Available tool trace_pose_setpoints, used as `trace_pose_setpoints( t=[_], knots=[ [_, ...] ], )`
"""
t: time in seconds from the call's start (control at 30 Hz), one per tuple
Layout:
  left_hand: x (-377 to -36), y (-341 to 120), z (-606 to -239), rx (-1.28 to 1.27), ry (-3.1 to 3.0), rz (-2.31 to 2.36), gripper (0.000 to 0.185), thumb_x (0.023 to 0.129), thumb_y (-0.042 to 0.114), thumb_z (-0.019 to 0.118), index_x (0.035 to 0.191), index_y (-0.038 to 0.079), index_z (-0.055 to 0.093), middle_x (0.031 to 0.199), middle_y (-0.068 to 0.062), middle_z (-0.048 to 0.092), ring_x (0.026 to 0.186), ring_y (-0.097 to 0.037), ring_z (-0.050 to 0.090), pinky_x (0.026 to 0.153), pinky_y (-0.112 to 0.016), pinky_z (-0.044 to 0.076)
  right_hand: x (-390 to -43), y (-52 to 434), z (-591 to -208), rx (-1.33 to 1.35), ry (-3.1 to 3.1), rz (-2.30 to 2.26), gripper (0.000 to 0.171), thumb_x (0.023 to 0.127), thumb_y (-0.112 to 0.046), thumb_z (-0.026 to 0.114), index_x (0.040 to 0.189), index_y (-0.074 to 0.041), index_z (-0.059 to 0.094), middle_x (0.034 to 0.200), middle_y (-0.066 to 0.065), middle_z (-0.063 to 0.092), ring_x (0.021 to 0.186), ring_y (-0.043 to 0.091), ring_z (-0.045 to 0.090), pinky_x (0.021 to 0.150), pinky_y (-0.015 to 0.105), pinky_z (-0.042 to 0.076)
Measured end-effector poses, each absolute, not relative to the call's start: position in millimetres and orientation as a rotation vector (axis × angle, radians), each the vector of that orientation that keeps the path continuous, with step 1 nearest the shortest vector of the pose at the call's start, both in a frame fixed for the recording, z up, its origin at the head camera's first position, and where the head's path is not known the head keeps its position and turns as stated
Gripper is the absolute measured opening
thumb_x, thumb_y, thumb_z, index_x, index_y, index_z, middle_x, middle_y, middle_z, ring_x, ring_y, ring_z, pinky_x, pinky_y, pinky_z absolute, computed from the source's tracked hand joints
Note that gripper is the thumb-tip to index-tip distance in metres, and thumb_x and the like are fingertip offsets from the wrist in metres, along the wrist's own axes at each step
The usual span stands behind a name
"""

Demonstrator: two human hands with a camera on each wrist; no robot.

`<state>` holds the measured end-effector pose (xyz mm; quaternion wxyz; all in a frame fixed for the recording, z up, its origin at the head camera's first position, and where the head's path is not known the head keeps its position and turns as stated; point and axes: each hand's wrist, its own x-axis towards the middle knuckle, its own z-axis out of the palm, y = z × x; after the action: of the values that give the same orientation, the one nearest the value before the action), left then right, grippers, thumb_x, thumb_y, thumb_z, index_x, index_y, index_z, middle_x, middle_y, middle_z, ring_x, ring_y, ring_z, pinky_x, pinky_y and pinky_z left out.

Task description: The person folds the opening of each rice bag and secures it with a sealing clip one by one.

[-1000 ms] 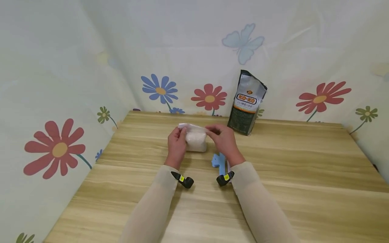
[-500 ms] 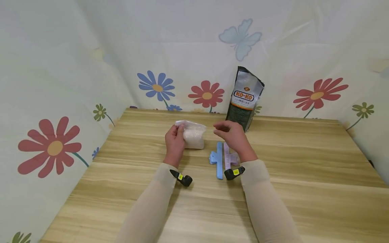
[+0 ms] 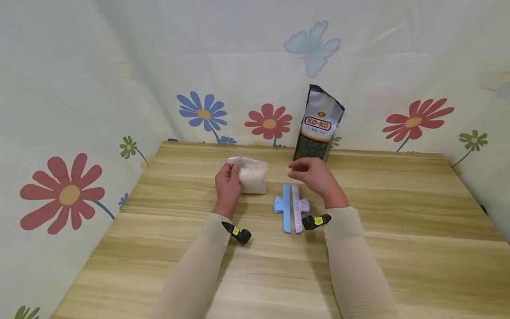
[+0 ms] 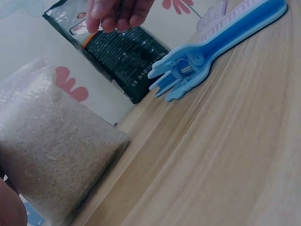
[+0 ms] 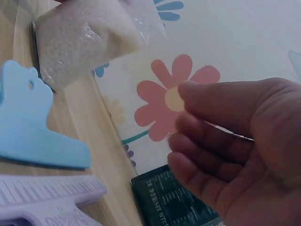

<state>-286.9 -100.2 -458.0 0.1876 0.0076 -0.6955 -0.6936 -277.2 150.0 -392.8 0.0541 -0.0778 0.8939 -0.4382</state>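
My left hand [image 3: 228,184] grips the left upper side of a clear plastic bag of rice [image 3: 253,177], thumb on the near face. The bag stands on the table, and white grains fill it in the left wrist view. To its right, my right hand [image 3: 316,177] hovers with loosely bent fingers and holds nothing; in the right wrist view its thumb [image 5: 216,96] is apart from the fingers. Nearest below it lie a light blue bag clip [image 3: 286,208] and a lilac bag clip [image 3: 296,208], side by side.
A tall dark green and silver KO-KO bag [image 3: 318,119] stands at the back, behind my right hand. A floral sheet [image 3: 239,57] hangs along the rear and sides of the wooden table [image 3: 398,212].
My right hand has let go of the rice bag's upper right corner and moved right, uncovering both clips. The left hand keeps its hold; the head view has shifted slightly.
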Motion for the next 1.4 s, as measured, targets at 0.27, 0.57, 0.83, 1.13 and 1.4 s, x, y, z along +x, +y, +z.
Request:
trace_pose_setpoints(
  t=[0.27, 0.57, 0.83, 1.13, 1.4],
  knots=[
    [-285, -100, -460, 0.037, -1.966, -1.956, 0.031, 0.099, 0.030, 0.054, 0.111, 0.004, 0.066, 0.110, -0.011, 0.070, 0.099, -0.010, 0.059, 0.088, -0.026, 0.048, -277, 158, -394, -0.200, 2.702, -1.119, 0.031, 0.087, -0.027, 0.072, 0.114, -0.011, 0.070, 0.107, 0.007, 0.068, 0.095, 0.024, 0.060, 0.087, 0.039, 0.049],
    [-289, -99, -459, 0.029, -1.963, -1.977, 0.031, 0.099, 0.032, 0.054, 0.110, 0.004, 0.066, 0.102, -0.007, 0.067, 0.091, -0.008, 0.056, 0.079, -0.020, 0.047, -277, 167, -394, -0.185, 2.633, -1.025, 0.023, 0.086, -0.028, 0.073, 0.105, -0.016, 0.072, 0.105, 0.004, 0.068, 0.096, 0.024, 0.058, 0.085, 0.037, 0.049],
    [-289, -99, -458, 0.036, -1.964, -2.001, 0.033, 0.099, 0.033, 0.054, 0.109, 0.004, 0.065, 0.100, -0.007, 0.066, 0.089, -0.010, 0.055, 0.076, -0.020, 0.046, -277, 178, -398, -0.149, 2.598, -0.956, 0.022, 0.082, -0.026, 0.076, 0.101, -0.015, 0.072, 0.105, 0.005, 0.068, 0.100, 0.025, 0.054, 0.088, 0.039, 0.047],
    [-291, -101, -459, 0.010, -1.969, -1.996, 0.035, 0.098, 0.036, 0.054, 0.111, 0.004, 0.065, 0.105, -0.009, 0.067, 0.093, -0.009, 0.057, 0.079, -0.021, 0.048, -278, 185, -401, -0.153, 2.553, -0.844, 0.024, 0.082, -0.028, 0.077, 0.100, -0.013, 0.072, 0.099, 0.005, 0.067, 0.088, 0.022, 0.056, 0.075, 0.031, 0.048],
    [-289, -102, -457, 0.011, -1.971, -2.018, 0.037, 0.098, 0.034, 0.054, 0.113, 0.002, 0.064, 0.107, -0.009, 0.066, 0.093, -0.010, 0.055, 0.080, -0.019, 0.046, -277, 185, -405, -0.163, 2.471, -0.766, 0.022, 0.081, -0.030, 0.077, 0.096, -0.013, 0.074, 0.095, 0.004, 0.068, 0.089, 0.021, 0.057, 0.078, 0.031, 0.048]
  ],
)
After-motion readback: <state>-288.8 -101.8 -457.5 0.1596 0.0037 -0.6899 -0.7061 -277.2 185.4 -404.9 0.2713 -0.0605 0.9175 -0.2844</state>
